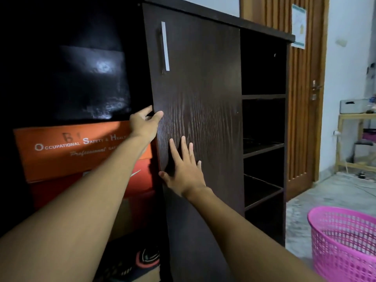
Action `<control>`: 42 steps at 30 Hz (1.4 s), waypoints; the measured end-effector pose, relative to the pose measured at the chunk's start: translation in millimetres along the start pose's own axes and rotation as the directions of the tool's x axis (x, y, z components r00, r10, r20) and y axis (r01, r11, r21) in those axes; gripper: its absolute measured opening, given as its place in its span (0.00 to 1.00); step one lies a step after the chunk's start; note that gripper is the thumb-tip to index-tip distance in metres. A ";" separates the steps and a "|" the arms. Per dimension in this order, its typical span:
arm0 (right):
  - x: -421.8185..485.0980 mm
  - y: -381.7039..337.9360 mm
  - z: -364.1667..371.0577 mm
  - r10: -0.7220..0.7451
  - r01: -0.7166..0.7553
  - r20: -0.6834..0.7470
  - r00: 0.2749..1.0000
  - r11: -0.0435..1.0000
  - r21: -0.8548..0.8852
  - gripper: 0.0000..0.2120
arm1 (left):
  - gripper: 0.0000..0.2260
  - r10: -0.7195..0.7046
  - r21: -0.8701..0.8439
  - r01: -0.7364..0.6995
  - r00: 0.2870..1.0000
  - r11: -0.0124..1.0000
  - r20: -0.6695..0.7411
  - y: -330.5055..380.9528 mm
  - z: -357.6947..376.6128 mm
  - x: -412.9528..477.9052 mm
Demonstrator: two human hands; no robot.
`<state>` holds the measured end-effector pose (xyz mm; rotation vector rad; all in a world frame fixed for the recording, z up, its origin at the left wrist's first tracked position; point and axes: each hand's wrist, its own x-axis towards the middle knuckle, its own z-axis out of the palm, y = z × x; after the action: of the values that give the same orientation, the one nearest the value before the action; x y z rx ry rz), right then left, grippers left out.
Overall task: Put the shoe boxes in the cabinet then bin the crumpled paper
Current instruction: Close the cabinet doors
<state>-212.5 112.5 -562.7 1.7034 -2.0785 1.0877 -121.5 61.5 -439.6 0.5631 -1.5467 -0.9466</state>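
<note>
I judge the step in hand to be shutting the cabinet door (203,88) on the stacked shoe boxes, with the paper to follow. My left grip (145,124) is curled round the door's left edge, thumb on the front face and fingers tucked behind. My right grip (184,169) lies flat on the panel lower down, fingers straight and spread, holding nothing.

I cannot tell whether this door swings or slides. So I would move it slowly with the flat palm and pull the left fingers out from behind the edge before it meets the frame. The pale handle (165,45) higher up would be a safer hold.

The boxes sit in the left compartment, just beside that edge. A glossy black box (91,82) is on top and an orange box (71,147) with white lettering lies under it. Below that is a red box (140,180) with a pale swoosh. All look squarely stacked, well inside.

The pink basket (335,251) stands on the floor at near right. The crumpled paper is not in view.
</note>
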 end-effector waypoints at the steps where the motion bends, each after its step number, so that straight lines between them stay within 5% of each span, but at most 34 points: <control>1: 2.2 2.6 2.4 -0.005 0.005 0.026 1.000 1.000 -0.012 0.45 | 0.18 -0.006 0.002 0.006 1.000 1.000 0.003 -0.6 -0.6 1.7; 18: -3.2 35.3 5.1 -0.094 0.087 0.051 0.994 0.988 0.126 0.47 | 0.22 -0.038 0.011 0.039 0.998 0.999 -0.044 -22.0 3.4 -7.3; 30: -49.1 52.0 -9.4 -0.089 0.071 0.015 0.996 0.882 0.465 0.21 | 0.19 -0.165 0.286 0.160 0.986 0.945 -0.009 -44.0 -48.9 -132.2; 37: -98.6 -23.6 9.5 -0.339 0.301 -0.035 0.940 0.778 0.552 0.13 | 0.09 0.040 0.415 0.035 0.984 0.909 -0.172 8.6 -114.0 -218.2; 39: -109.7 -53.8 12.8 -0.430 0.376 -0.064 0.901 0.697 0.611 0.12 | 0.13 0.275 0.575 -0.123 0.944 0.809 -0.184 31.3 -132.5 -240.1; 42: -117.4 -101.6 17.1 -0.509 0.447 -0.123 0.852 0.584 0.678 0.11 | 0.17 0.664 0.907 -0.290 0.747 0.305 0.015 72.0 -160.7 -260.1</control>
<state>-80.5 183.7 -606.2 2.4784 -1.1060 1.7255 98.4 266.1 -531.5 0.8363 -1.6139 0.5542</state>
